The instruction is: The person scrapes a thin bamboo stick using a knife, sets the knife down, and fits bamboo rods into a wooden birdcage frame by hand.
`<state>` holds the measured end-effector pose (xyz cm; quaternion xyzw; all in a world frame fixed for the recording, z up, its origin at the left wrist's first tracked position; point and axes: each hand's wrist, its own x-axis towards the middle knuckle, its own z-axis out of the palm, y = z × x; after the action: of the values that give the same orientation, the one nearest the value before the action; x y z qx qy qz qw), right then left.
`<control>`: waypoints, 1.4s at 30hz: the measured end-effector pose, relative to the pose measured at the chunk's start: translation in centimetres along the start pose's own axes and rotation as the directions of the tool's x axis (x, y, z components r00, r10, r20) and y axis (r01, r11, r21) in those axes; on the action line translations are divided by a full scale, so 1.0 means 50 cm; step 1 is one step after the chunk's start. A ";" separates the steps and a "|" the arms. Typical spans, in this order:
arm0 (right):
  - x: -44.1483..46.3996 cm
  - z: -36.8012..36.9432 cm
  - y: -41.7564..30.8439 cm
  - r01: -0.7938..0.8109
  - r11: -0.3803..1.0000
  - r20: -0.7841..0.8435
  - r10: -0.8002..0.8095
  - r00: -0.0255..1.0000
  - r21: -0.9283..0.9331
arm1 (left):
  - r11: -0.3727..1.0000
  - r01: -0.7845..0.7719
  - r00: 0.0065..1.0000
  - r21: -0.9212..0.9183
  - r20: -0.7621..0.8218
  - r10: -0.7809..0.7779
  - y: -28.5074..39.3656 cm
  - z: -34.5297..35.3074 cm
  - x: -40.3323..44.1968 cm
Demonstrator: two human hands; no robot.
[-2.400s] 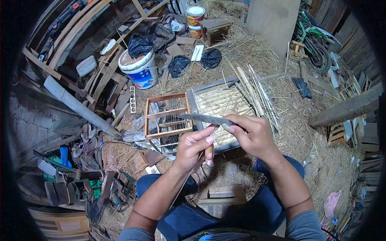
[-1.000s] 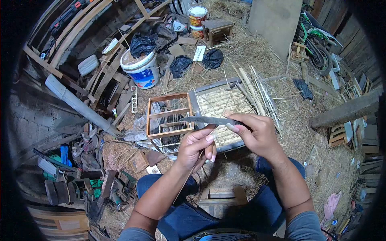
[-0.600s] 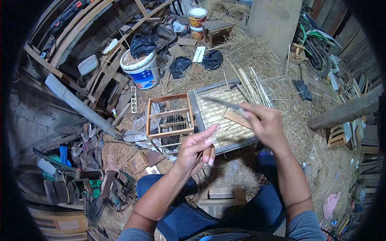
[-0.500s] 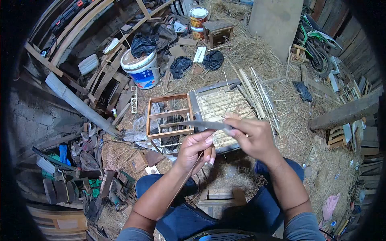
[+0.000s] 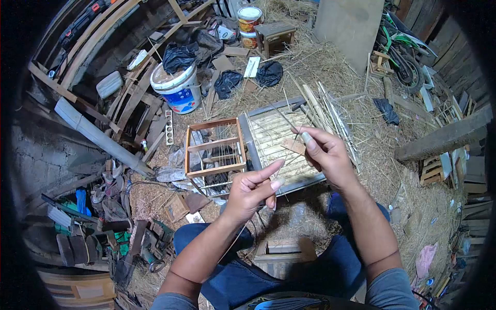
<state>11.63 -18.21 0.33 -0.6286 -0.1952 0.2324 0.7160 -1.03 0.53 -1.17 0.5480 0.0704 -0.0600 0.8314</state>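
Note:
My left hand [image 5: 249, 195] is closed around a thin bamboo strip, with the index finger and thumb stretched toward the right. The strip's tail [image 5: 235, 247] runs down beside my left forearm. My right hand [image 5: 326, 155] grips a knife [image 5: 283, 118], its narrow blade now seen nearly edge-on and pointing up and left. The handle is mostly hidden by my fingers. Below both hands lies a slatted bamboo panel [image 5: 266, 144] in a grey frame. A small wooden frame [image 5: 214, 145] with thin rods across it stands to its left.
Split bamboo strips [image 5: 323, 116] lie along the panel's right side. Farther off are a white bucket [image 5: 178, 93], black plastic bags [image 5: 227, 83], a small stool [image 5: 275, 35] and a green motorbike [image 5: 405, 51]. A wooden post [image 5: 444, 135] juts in from the right; tools clutter the left.
The knife has swung from lying across above my left hand to pointing up and away. My right hand has moved slightly up and right, apart from the left.

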 end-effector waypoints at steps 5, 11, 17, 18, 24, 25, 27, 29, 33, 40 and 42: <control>0.004 -0.003 -0.001 0.007 1.000 0.008 -0.007 1.000 -0.013 | 0.998 0.016 0.999 0.068 -0.042 -0.013 -0.001 0.004 0.003; -0.027 0.022 0.002 0.162 0.837 -0.036 -0.211 0.977 -0.523 | 0.997 0.036 0.994 0.068 -0.103 -0.029 -0.006 0.000 0.009; -0.030 0.031 -0.011 0.292 0.524 0.053 -0.423 0.905 -0.800 | 0.997 -0.039 0.984 0.074 -0.172 0.051 -0.014 -0.010 0.005; -0.026 0.027 -0.014 0.311 0.521 0.057 -0.445 0.893 -0.795 | 0.999 -0.048 0.986 -0.015 -0.163 0.045 -0.010 -0.005 0.004; -0.033 0.024 -0.017 0.375 0.477 0.140 -0.458 0.878 -0.795 | 0.977 -0.006 0.995 -0.213 -0.102 -0.017 0.011 0.007 0.003; -0.025 0.017 -0.021 0.295 0.544 0.037 -0.436 0.899 -0.786 | 0.977 -0.010 0.995 -0.214 -0.102 -0.013 0.010 0.005 0.002; -0.032 0.025 0.002 0.461 0.392 0.178 -0.576 0.798 -0.796 | 0.963 -0.008 1.000 -0.269 -0.013 0.004 0.002 -0.006 0.001; -0.051 0.042 -0.005 0.470 0.415 0.257 -0.472 0.843 -0.779 | 0.977 -0.031 1.000 -0.211 -0.003 0.031 -0.001 -0.017 0.005; -0.031 0.024 -0.011 0.334 0.496 0.073 -0.473 0.878 -0.801 | 0.961 -0.010 1.000 -0.275 0.013 0.014 0.005 -0.019 0.002; -0.034 0.031 -0.019 0.360 0.516 0.089 -0.476 0.875 -0.777 | 0.950 -0.021 0.998 -0.312 -0.070 -0.001 0.020 -0.005 0.004; -0.040 0.037 -0.023 0.412 0.453 0.165 -0.491 0.855 -0.791 | 0.963 -0.022 0.998 -0.270 -0.068 0.004 0.013 -0.006 0.003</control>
<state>9.07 -17.98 1.73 -0.8162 -0.4064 -0.1078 0.3963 -0.79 1.07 -0.72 0.4317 0.1022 -0.0259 0.8959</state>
